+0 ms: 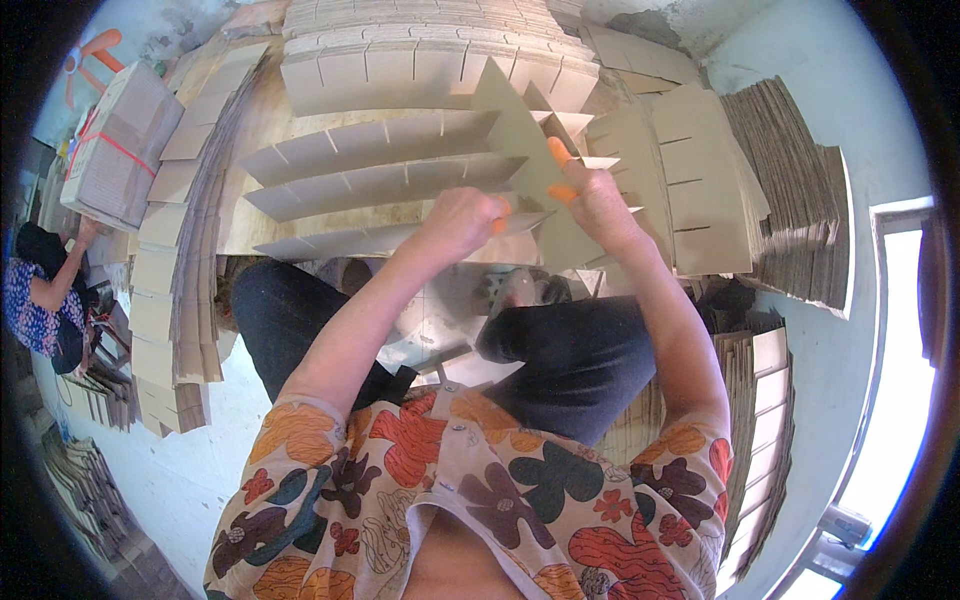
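Three slotted cardboard strips (385, 178) stand on edge, roughly parallel, on the wooden table before me. A crosswise cardboard strip (517, 125) stands over their right ends, its far tip pointing up and away. My right hand (598, 200) grips this crosswise strip from its right side, orange covers on the thumb and a finger. My left hand (460, 220) is closed at the nearest strip (340, 240), with orange-covered fingertips by its right part. The exact pinch of the left fingers is partly hidden. Short strip ends poke out right of the crosswise strip.
Stacked slotted cardboard (430, 65) lines the table's far side. More stacks stand at the left (165, 265) and right (690, 180). A tied carton (115, 145) sits at the far left, near another person (45, 300). My knees are under the table's near edge.
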